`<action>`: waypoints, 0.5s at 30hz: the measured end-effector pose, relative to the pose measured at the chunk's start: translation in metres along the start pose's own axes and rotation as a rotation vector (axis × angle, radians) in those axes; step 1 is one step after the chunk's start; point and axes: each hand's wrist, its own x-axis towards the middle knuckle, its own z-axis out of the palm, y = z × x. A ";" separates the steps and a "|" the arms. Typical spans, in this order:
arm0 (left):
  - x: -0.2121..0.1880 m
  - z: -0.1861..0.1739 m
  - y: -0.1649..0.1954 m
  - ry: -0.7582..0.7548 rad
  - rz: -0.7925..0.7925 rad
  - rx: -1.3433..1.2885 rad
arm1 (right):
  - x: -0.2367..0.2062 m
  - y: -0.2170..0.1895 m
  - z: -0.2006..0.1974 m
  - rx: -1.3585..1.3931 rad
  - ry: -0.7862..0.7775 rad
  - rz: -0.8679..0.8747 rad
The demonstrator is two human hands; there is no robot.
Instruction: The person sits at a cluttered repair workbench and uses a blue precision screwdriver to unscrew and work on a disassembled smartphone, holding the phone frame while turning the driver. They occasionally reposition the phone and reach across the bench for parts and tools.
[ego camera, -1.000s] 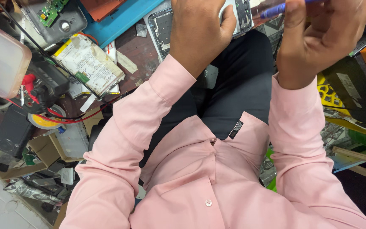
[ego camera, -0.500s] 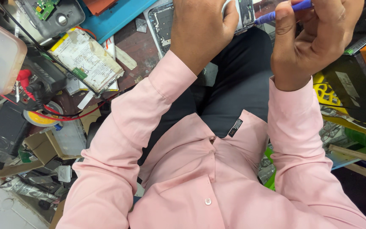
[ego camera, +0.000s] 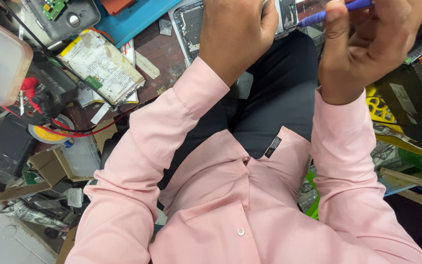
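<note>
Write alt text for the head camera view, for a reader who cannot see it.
A person in a pink shirt holds an opened phone with the left hand and a purple screwdriver in the right hand, above a cluttered workbench.

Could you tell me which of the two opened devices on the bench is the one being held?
The opened phone at top centre, gripped by the left hand; the other opened device lies untouched at top left.

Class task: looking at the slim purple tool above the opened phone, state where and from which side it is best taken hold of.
Grip the purple tool on its bare shaft, from its upper side: the right hand already pinches it there, the tip slanting toward the opened phone under the left hand.
</note>
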 end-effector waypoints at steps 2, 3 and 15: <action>0.002 -0.009 0.006 -0.037 0.017 -0.055 | -0.001 -0.001 0.001 0.038 0.049 0.021; 0.000 -0.015 0.010 -0.068 0.037 -0.097 | -0.001 -0.001 0.001 0.068 0.079 0.040; 0.003 -0.038 0.009 -0.080 0.067 -0.180 | 0.000 0.004 0.009 0.183 0.275 0.219</action>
